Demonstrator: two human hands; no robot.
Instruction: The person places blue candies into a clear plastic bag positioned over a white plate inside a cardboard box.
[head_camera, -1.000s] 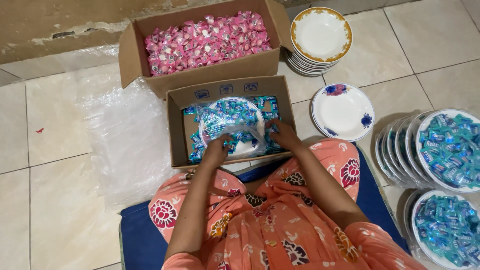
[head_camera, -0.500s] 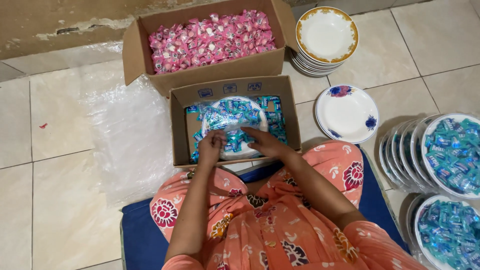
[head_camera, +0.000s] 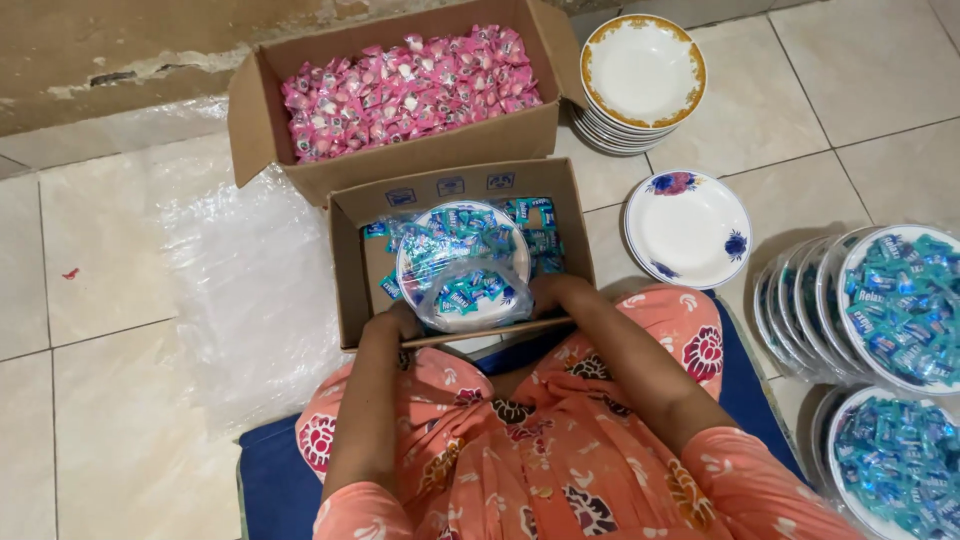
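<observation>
Landmark: the near cardboard box, open, on the tiled floor in front of the seated person.

Left of the box: sheet of clear plastic spread flat on the floor, touching the box's left wall.

At the box's near-left corner: left hand, grip closed on the near edge of a plate wrapped in clear film. Plate sits inside the box, heaped with blue-wrapped candies; more of the same candies lie loose on the box bottom around it.

At the box's near-right corner: right hand, grip closed on the same wrapped plate from the other side.

Behind the box, touching it: second box, full of pink-wrapped candies.

Right-rear of the box: stack of gold-rimmed bowls, empty on top.

Just right of the box: empty white plate with blue flowers.

Far right of the box: row of filled plates leaning on each other, blue candies under film; another filled plate nearer.
</observation>
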